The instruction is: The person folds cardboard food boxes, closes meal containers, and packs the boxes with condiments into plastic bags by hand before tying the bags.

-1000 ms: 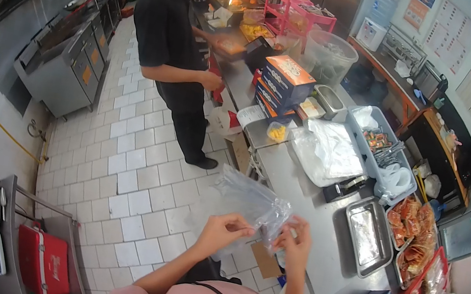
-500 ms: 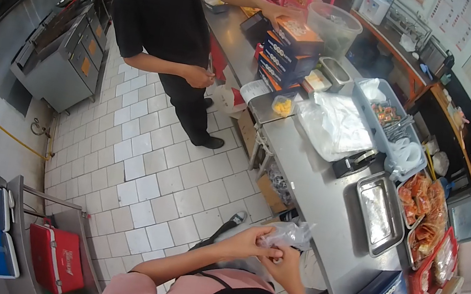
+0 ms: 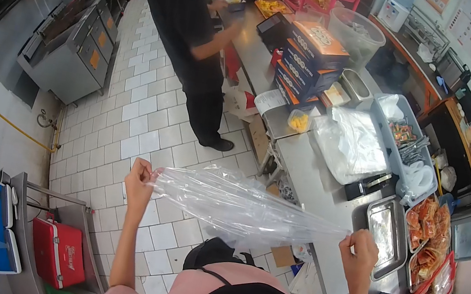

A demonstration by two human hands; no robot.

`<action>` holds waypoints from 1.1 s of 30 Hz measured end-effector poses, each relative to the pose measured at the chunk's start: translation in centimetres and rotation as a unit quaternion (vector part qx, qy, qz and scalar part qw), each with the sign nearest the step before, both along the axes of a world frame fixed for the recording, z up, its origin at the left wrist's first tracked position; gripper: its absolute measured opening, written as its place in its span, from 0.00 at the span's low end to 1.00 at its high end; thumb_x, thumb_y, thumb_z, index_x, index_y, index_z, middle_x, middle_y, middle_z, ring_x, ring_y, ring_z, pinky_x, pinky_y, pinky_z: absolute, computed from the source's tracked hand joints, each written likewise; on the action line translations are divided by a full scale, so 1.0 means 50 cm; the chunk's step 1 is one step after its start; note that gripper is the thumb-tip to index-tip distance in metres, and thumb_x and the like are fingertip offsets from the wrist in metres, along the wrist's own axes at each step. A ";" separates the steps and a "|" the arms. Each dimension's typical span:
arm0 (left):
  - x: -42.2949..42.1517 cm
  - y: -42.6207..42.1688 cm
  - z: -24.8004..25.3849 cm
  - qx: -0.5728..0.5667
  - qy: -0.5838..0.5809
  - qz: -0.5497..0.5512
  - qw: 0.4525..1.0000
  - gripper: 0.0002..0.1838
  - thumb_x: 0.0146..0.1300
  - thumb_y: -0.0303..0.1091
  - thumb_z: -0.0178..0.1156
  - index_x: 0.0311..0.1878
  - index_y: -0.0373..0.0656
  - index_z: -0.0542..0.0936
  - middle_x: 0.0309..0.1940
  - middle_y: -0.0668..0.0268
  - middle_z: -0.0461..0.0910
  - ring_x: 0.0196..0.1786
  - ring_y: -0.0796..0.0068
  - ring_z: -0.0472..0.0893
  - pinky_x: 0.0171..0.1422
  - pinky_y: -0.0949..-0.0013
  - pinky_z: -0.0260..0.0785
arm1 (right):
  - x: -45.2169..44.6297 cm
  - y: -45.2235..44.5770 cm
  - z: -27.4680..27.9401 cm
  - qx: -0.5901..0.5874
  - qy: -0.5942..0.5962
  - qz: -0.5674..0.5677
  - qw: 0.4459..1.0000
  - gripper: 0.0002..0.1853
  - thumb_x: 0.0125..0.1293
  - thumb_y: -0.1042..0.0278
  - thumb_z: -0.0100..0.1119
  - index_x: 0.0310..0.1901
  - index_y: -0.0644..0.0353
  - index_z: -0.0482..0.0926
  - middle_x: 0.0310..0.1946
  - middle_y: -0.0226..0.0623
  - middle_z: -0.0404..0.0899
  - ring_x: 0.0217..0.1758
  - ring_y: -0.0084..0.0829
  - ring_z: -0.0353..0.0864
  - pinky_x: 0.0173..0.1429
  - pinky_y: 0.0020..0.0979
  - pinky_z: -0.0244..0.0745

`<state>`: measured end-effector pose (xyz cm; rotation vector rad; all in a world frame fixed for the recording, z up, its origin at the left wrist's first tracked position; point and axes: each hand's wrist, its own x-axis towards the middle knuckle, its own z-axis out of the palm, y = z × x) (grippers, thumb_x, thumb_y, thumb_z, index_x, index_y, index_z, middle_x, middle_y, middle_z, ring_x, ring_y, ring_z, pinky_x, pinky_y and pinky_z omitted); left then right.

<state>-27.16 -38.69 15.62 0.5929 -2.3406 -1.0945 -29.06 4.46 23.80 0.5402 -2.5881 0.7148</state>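
Note:
A clear plastic bag point(image 3: 231, 206) is stretched wide in front of my body, above the tiled floor and the counter's edge. My left hand point(image 3: 142, 176) pinches one end of it, over the floor. At the other end, my right hand point(image 3: 359, 252) grips the plastic with curled fingers, beside the counter. Close to my right hand, a metal tray point(image 3: 383, 236) rests on the steel counter point(image 3: 320, 187). A pile of folded plastic bags point(image 3: 352, 145) lies farther up the counter.
Stacked boxes point(image 3: 309, 65), a small tub of yellow pieces point(image 3: 299, 120) and a blue-grey bin point(image 3: 406, 145) stand on the counter. Red-orange packets point(image 3: 429, 228) sit at the right. A co-worker point(image 3: 183, 31) stands across the counter's left side. A red cooler point(image 3: 58, 254) is at lower left.
The bag was bunched between my hands; now it is pulled out long, my hands far apart. The co-worker has turned away and no longer touches the stacked boxes.

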 end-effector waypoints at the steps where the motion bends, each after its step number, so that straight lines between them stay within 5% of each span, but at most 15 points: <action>1: 0.004 0.005 -0.003 0.018 -0.020 0.025 0.999 0.10 0.55 0.29 0.63 0.27 0.39 0.70 0.17 0.71 0.60 0.22 0.83 0.60 0.23 0.77 0.55 | -0.002 -0.007 -0.003 -0.030 -0.044 -0.026 0.998 0.09 0.50 0.84 0.56 0.24 0.63 0.65 0.21 0.38 0.70 0.22 0.34 0.73 0.24 0.31 0.66; 4: -0.016 0.032 -0.088 -0.061 0.102 -0.080 0.990 0.08 0.59 0.32 0.59 0.37 0.38 0.75 0.22 0.67 0.70 0.28 0.81 0.70 0.29 0.75 0.64 | -0.049 -0.041 -0.075 -0.298 -0.168 -0.094 0.935 0.04 0.59 0.80 0.50 0.29 0.63 0.67 0.30 0.38 0.76 0.31 0.33 0.80 0.30 0.29 0.73; 6: 0.006 0.016 -0.241 0.236 -0.049 -0.062 0.969 0.10 0.61 0.33 0.55 0.44 0.39 0.76 0.29 0.60 0.76 0.35 0.77 0.75 0.35 0.72 0.68 | -0.066 -0.087 -0.136 -0.535 -0.301 -0.074 0.786 0.03 0.64 0.78 0.39 0.35 0.63 0.65 0.31 0.38 0.74 0.40 0.36 0.82 0.31 0.32 0.75; 8: -0.007 0.087 -0.224 0.317 -0.069 -0.079 0.943 0.08 0.60 0.30 0.55 0.41 0.40 0.77 0.29 0.59 0.76 0.34 0.76 0.75 0.34 0.72 0.68 | -0.058 -0.160 -0.197 -0.721 -0.352 -0.135 0.581 0.05 0.66 0.73 0.37 0.37 0.61 0.66 0.28 0.38 0.73 0.31 0.33 0.81 0.26 0.32 0.73; 9: -0.010 0.112 -0.218 0.396 -0.089 -0.093 0.909 0.06 0.58 0.27 0.55 0.38 0.41 0.78 0.30 0.58 0.77 0.33 0.76 0.75 0.33 0.71 0.68 | -0.052 -0.157 -0.252 -0.722 -0.353 -0.136 0.580 0.05 0.66 0.73 0.37 0.37 0.61 0.66 0.28 0.38 0.73 0.31 0.33 0.81 0.26 0.32 0.73; 11: -0.014 0.093 -0.284 0.253 -0.074 -0.056 0.963 0.07 0.55 0.25 0.56 0.38 0.42 0.78 0.28 0.59 0.76 0.32 0.75 0.75 0.31 0.71 0.67 | -0.041 -0.147 -0.343 -0.854 -0.491 0.022 0.169 0.04 0.64 0.73 0.37 0.36 0.59 0.65 0.23 0.33 0.69 0.20 0.26 0.72 0.20 0.29 0.66; 12: -0.023 0.076 -0.329 0.103 -0.055 -0.018 0.993 0.09 0.52 0.22 0.57 0.38 0.42 0.78 0.27 0.59 0.75 0.31 0.75 0.74 0.30 0.71 0.67 | -0.047 -0.142 -0.301 -0.853 -0.493 0.021 0.169 0.04 0.64 0.73 0.37 0.36 0.59 0.65 0.23 0.33 0.69 0.20 0.26 0.72 0.20 0.29 0.66; 15: -0.030 -0.002 -0.454 0.063 -0.181 0.003 0.981 0.25 0.40 0.19 0.62 0.46 0.44 0.74 0.36 0.57 0.73 0.38 0.66 0.73 0.36 0.67 0.67 | -0.064 -0.156 -0.128 -0.643 -0.443 -0.065 0.622 0.03 0.60 0.72 0.39 0.31 0.56 0.65 0.17 0.25 0.60 0.13 0.17 0.57 0.14 0.21 0.49; 18: -0.086 0.076 -0.329 -0.035 -0.082 -0.175 0.980 0.37 0.34 0.24 0.67 0.54 0.46 0.69 0.51 0.52 0.68 0.54 0.53 0.68 0.58 0.62 0.63 | -0.120 -0.121 -0.089 -0.581 -0.412 -0.056 0.700 0.04 0.60 0.71 0.38 0.31 0.55 0.65 0.16 0.25 0.61 0.11 0.16 0.55 0.14 0.19 0.47; 23: -0.139 0.229 -0.225 0.046 -0.021 -0.453 0.890 0.31 0.43 0.30 0.64 0.55 0.42 0.69 0.53 0.56 0.69 0.58 0.54 0.67 0.62 0.60 0.59 | -0.275 -0.121 -0.133 -0.599 -0.524 0.055 0.603 0.04 0.62 0.72 0.39 0.33 0.56 0.66 0.16 0.24 0.61 0.12 0.14 0.55 0.16 0.18 0.47; 25: -0.164 0.230 -0.209 0.058 -0.044 -0.499 0.864 0.27 0.48 0.28 0.61 0.54 0.40 0.70 0.52 0.57 0.70 0.58 0.55 0.67 0.61 0.60 0.60 | -0.354 -0.109 -0.158 -0.348 -0.569 0.123 0.734 0.05 0.64 0.68 0.44 0.38 0.56 0.70 0.17 0.24 0.63 0.18 0.16 0.64 0.22 0.19 0.60; 27: -0.197 0.215 -0.178 0.219 -0.208 -0.472 0.828 0.21 0.55 0.26 0.55 0.55 0.40 0.71 0.50 0.59 0.72 0.56 0.57 0.68 0.55 0.62 0.65 | -0.440 -0.092 -0.100 -0.054 -0.501 0.172 0.846 0.11 0.64 0.62 0.51 0.45 0.56 0.72 0.25 0.32 0.72 0.33 0.25 0.75 0.40 0.25 0.70; 29: -0.209 0.213 -0.151 0.158 -0.179 -0.440 0.866 0.22 0.56 0.25 0.54 0.57 0.39 0.69 0.48 0.58 0.71 0.54 0.58 0.69 0.53 0.64 0.66 | -0.567 -0.043 -0.122 0.226 -0.208 0.196 0.931 0.22 0.60 0.50 0.57 0.50 0.57 0.72 0.50 0.47 0.70 0.56 0.39 0.69 0.59 0.39 0.63; 31: -0.217 0.213 -0.119 0.096 -0.149 -0.401 0.899 0.23 0.58 0.24 0.53 0.59 0.39 0.68 0.47 0.57 0.71 0.52 0.58 0.70 0.50 0.66 0.67 | -0.673 -0.128 0.026 0.000 -0.136 0.117 0.984 0.26 0.55 0.53 0.62 0.49 0.63 0.72 0.43 0.47 0.72 0.48 0.44 0.72 0.53 0.41 0.65; 33: -0.222 0.220 -0.086 -0.017 -0.076 -0.330 0.941 0.25 0.58 0.25 0.55 0.61 0.38 0.65 0.44 0.55 0.69 0.48 0.59 0.71 0.48 0.66 0.67 | -0.832 -0.175 0.047 -0.021 0.047 0.109 0.993 0.28 0.52 0.54 0.64 0.49 0.65 0.72 0.40 0.49 0.72 0.47 0.47 0.72 0.52 0.40 0.66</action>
